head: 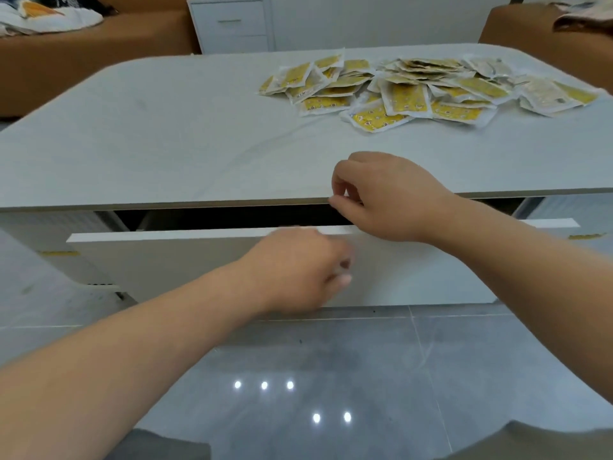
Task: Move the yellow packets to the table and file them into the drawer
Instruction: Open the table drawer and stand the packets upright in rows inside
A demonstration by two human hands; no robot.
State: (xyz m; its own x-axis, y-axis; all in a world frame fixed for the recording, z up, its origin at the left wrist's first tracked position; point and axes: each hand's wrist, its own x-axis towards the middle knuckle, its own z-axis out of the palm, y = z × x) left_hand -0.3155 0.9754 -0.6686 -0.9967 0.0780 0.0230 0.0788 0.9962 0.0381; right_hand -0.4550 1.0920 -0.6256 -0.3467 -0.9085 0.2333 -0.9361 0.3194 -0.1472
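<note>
Your yellow packets [428,86] are already on the table [166,127], lying in a loose overlapping heap on its far right part, so by the look of it the first half of the job is done. The filing has not visibly begun, as no packet can be seen in the drawer and none is in either hand. The packets lie flat, most with the printed yellow face up and some pale side up. Their corners point every way, so they share no direction, while the heap as a whole stretches left to right. Under the table's near edge the drawer [199,260] stands open only a crack, its long front running left to right and its opening facing you; the inside is dark and cannot be read. Your right hand [384,197] sits at the table's near edge above that gap, fingers curled with thumb and forefinger drawn together, though I cannot tell what they pinch, if anything. Your left hand [298,270] is in front of the drawer face, blurred and curled, its grip unreadable. Beyond the table stand a white cabinet [232,24] and a brown sofa [83,61].
</note>
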